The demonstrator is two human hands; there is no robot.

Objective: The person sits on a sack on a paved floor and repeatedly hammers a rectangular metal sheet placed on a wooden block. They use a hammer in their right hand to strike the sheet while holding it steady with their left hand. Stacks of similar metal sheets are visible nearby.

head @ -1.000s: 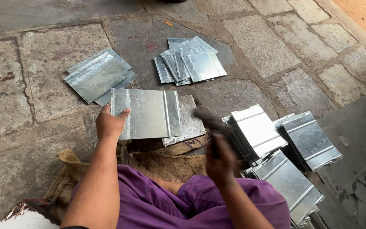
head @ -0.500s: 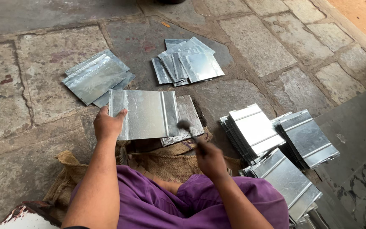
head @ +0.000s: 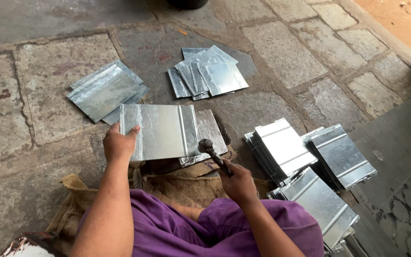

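On the stone floor, left hand (head: 119,143) pinches a metal sheet (head: 160,131); right hand (head: 236,182) grips a hammer (head: 211,150)

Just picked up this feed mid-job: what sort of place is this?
Probably an outdoor, floor-level sheet-metal workshop. The person sits on a stone-paved floor, stacks of ribbed metal sheets lie around, and the right hand holds a hammer at a sheet.

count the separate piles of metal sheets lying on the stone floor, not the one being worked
5: one far left, one fanned at top centre, and three ribbed stacks at right. More may lie hidden past the lower right edge.
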